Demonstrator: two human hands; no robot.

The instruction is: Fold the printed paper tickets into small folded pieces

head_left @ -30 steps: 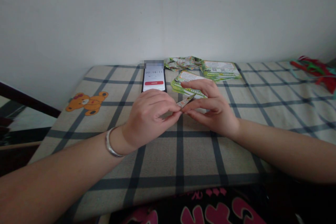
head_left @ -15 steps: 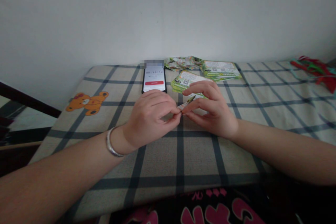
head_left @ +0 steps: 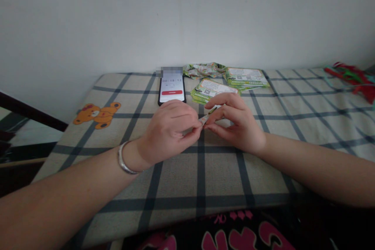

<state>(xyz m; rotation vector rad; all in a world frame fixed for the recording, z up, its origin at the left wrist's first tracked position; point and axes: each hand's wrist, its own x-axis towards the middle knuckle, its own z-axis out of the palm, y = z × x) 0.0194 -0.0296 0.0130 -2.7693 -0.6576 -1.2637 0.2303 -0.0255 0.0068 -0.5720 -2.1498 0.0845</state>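
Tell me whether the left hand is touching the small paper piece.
Touching: the head view shows the left hand with its fingertips pinching the left end of the paper piece.

Small folded paper piece, white with green and orange print [head_left: 204, 118]: tilt altered, less of its far end visible. Bare left hand with silver bangle [head_left: 172, 127]: thumb-forefinger gap narrower. Bare right hand [head_left: 234, 120]: upper fingers lowered, nearer the forefinger. Black-edged rectangular phone [head_left: 172, 87]: timer advanced from 00:18:11 to 00:18:12.

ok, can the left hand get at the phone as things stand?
Likely yes: the phone lies just beyond the left hand, nothing visible between them, though its fingers would first need to release the folded paper.
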